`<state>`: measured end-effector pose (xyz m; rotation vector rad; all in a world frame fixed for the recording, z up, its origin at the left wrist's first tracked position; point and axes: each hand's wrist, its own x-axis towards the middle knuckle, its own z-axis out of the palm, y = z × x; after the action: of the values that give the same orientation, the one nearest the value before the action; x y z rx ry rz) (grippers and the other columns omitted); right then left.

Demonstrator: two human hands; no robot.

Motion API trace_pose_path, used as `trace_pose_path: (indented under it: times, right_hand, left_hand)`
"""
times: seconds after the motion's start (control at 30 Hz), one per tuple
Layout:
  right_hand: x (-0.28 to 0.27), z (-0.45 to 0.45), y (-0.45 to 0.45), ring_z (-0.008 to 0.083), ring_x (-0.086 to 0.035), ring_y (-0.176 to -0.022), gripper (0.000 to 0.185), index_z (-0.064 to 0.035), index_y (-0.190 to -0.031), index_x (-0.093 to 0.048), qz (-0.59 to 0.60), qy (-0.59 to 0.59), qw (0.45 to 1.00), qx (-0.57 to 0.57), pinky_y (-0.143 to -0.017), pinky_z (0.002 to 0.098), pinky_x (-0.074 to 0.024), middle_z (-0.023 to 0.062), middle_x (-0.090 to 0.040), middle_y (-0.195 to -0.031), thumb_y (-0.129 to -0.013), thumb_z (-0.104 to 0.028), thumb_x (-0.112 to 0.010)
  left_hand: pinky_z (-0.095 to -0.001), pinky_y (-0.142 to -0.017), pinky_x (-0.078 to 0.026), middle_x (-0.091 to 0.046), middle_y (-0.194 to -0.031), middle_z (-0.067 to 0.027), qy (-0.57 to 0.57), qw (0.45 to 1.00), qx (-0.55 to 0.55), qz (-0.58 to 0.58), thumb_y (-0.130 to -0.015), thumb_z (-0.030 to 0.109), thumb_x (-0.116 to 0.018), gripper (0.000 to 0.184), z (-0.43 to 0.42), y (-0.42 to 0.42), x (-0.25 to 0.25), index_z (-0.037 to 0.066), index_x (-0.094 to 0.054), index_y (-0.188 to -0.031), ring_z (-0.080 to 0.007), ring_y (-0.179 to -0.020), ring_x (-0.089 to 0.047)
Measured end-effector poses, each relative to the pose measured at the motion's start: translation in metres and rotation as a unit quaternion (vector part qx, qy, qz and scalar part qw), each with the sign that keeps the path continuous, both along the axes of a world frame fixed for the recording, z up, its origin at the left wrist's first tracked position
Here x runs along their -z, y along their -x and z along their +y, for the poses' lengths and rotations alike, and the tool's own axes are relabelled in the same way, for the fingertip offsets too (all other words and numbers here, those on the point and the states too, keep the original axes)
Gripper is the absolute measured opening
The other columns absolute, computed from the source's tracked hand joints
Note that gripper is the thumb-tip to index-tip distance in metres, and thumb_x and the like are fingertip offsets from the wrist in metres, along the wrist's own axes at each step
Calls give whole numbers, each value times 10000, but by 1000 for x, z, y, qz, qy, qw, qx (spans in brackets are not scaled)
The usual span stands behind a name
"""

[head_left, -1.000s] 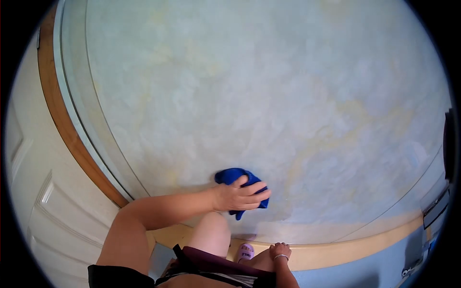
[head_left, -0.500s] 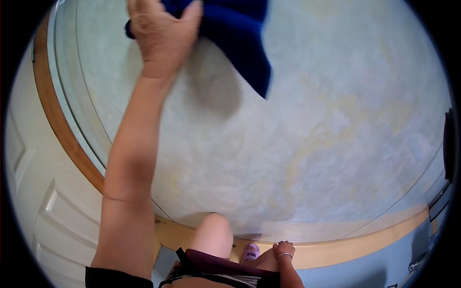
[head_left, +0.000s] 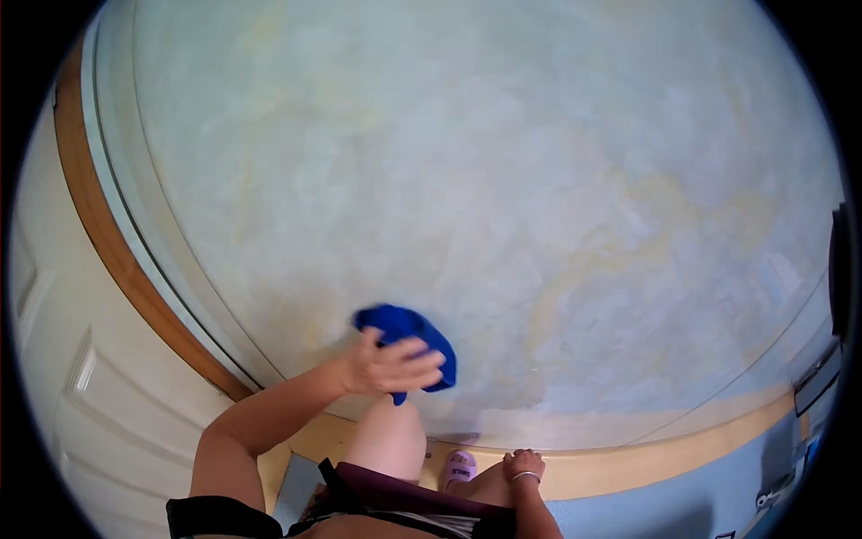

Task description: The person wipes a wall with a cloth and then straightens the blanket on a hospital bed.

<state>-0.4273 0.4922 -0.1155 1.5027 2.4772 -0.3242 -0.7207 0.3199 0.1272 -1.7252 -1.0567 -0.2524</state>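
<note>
1. I am seeing the left hand (head_left: 388, 368) working low against the pale wall (head_left: 557, 171) — 0.5 s ago it was reaching high at upper left with the arm stretched; now the elbow is bending.
2. The blue cloth (head_left: 436, 349) is coming down with it and is now sitting just above the left knee (head_left: 392, 431) in my view, farther left than 1 s ago.
3. The left hand is grasping the cloth, its fingers spreading over the top; the right hand (head_left: 523, 464) is resting, released, on the right leg, as before.
4. Fingers are hiding the cloth's middle, and blur is softening both; I cannot tell whether the cloth is touching the wall. The round lens border is cutting off a dark object (head_left: 840, 278) at right.
5. A brown wooden strip (head_left: 130, 265) and a white door (head_left: 99, 404) are bounding the left side; a tan ledge (head_left: 646, 467) is curving along the bottom.
6. The widest room is stretching upward and rightward — the knee is crowding below.
</note>
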Motion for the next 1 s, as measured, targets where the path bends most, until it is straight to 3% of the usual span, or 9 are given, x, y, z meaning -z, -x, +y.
trace_pose_path:
  times: [0.2,0.33,0.47,0.53,0.63,0.73,0.8,0.9,1.0]
  right_hand:
    - [-8,-1,3,239,-528,-1042,389,-138,-971,-659,-30,13,999,-3,-874,358,-430,85,-600,-1068,-803,-432,-468]
    - [-3,-1,1,254,-530,-1026,407,-115,-978,-654,-29,8,1000,-9,-852,379,-431,92,-599,-1062,-808,-424,-450]
    - [0,-2,0,244,-528,-1040,382,-137,-982,-659,-34,9,999,0,-870,360,-431,88,-597,-1076,-802,-419,-475]
    - [0,-2,-1,253,-532,-1022,400,-114,-972,-656,-21,10,1000,-10,-849,377,-432,93,-598,-1064,-808,-416,-451]
    - [-2,-4,-1,261,-538,-1002,417,-90,-965,-652,-13,13,1000,-14,-830,391,-434,100,-599,-1052,-815,-409,-428]
    - [2,-2,-1,258,-541,-1000,416,-89,-974,-649,-20,11,1000,-17,-830,387,-437,101,-598,-1053,-819,-405,-426]
    - [4,-1,0,256,-541,-1001,417,-89,-979,-647,-21,9,1000,-18,-828,385,-439,102,-598,-1055,-822,-404,-425]
    - [9,2,-1,249,-541,-1004,424,-87,-982,-645,-27,12,999,-19,-824,386,-443,103,-597,-1057,-825,-415,-426]
    - [11,6,-2,245,-540,-1008,435,-88,-993,-642,-31,8,999,-32,-821,388,-445,103,-596,-1062,-826,-430,-430]
  left_hand:
    - [-562,-964,-266,-367,-1269,-203,-240,960,-79,-119,-606,115,-709,459,-26,40,-119,123,-569,-1044,-388,-1184,-352]
    - [-357,-925,-381,-343,-1274,-206,-454,869,-51,-188,-659,118,-712,551,-11,40,-229,-17,-463,-1131,-334,-1165,-388]
    - [-329,-866,-423,-557,-1092,-156,-479,855,-38,-195,-664,170,-749,574,14,16,-277,29,-490,-1157,-273,-997,-546]
    - [-358,-949,-353,-518,-1127,-147,-404,863,41,-300,-650,73,-654,516,35,-17,-262,36,-486,-1137,-284,-1052,-500]
    - [-400,-872,-411,-583,-1047,-144,-302,944,91,-93,-464,61,-738,544,46,-16,-211,45,-588,-987,-326,-990,-551]
    - [-335,-757,-457,-606,-1034,-117,-45,989,8,-139,-675,104,-652,302,42,-25,-109,71,-609,-972,-265,-967,-579]
    - [-242,-607,-389,-614,-1016,-63,-29,997,38,-53,-764,131,-571,225,33,-29,-48,105,-613,-983,-157,-957,-584]
    - [-255,-644,-386,-588,-1090,-15,55,998,26,-24,-781,136,-540,264,8,-17,22,150,-597,-1038,-110,-945,-559]
    - [-436,-780,-368,-545,-1083,57,25,994,-98,-47,-751,234,-573,250,-24,4,45,271,-563,-998,-123,-876,-499]
